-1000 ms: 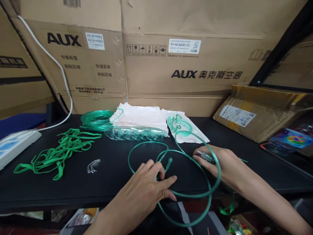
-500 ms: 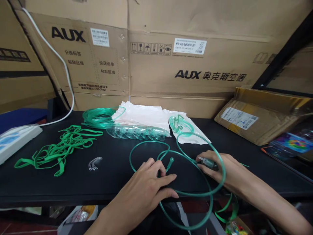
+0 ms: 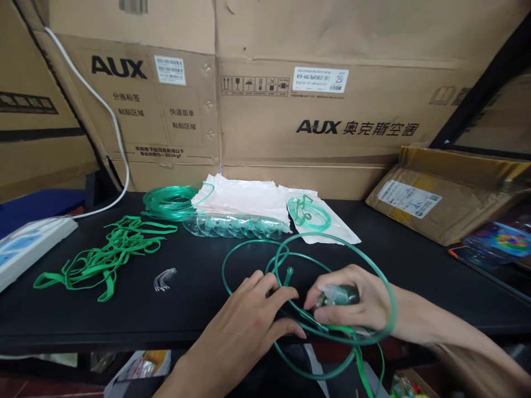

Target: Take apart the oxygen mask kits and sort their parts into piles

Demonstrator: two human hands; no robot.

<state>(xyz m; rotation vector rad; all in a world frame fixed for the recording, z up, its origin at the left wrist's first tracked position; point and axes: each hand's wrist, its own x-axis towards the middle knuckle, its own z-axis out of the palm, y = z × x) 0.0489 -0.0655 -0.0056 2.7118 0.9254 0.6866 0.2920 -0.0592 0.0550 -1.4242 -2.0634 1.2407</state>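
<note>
My right hand (image 3: 357, 304) is closed around a small translucent green oxygen mask (image 3: 338, 296), its nozzle pointing left and up. A flat green elastic strap (image 3: 363, 367) hangs below this hand, past the table's front edge. My left hand (image 3: 261, 307) lies over loops of green tubing (image 3: 388, 276), thumb and index finger apart. Its other fingers curl over the tubing, partly hidden. Beside its knuckles, a green tube connector (image 3: 289, 274) sticks up. One large tubing loop passes in front of my right hand; another hangs below the table edge.
On the black table (image 3: 199, 309) lie green elastic straps (image 3: 112, 260), bent metal strips (image 3: 165, 280), coiled tubing (image 3: 170, 202), nested clear masks (image 3: 236, 225), white pouches (image 3: 244, 194) and a packed tubing set (image 3: 317, 216). A cardboard box (image 3: 435, 204) stands right; a power strip (image 3: 33, 249) left.
My right hand has moved left and down with the mask, turning it so more of it shows. The front tubing loop has shifted. My left hand stays almost in place.
</note>
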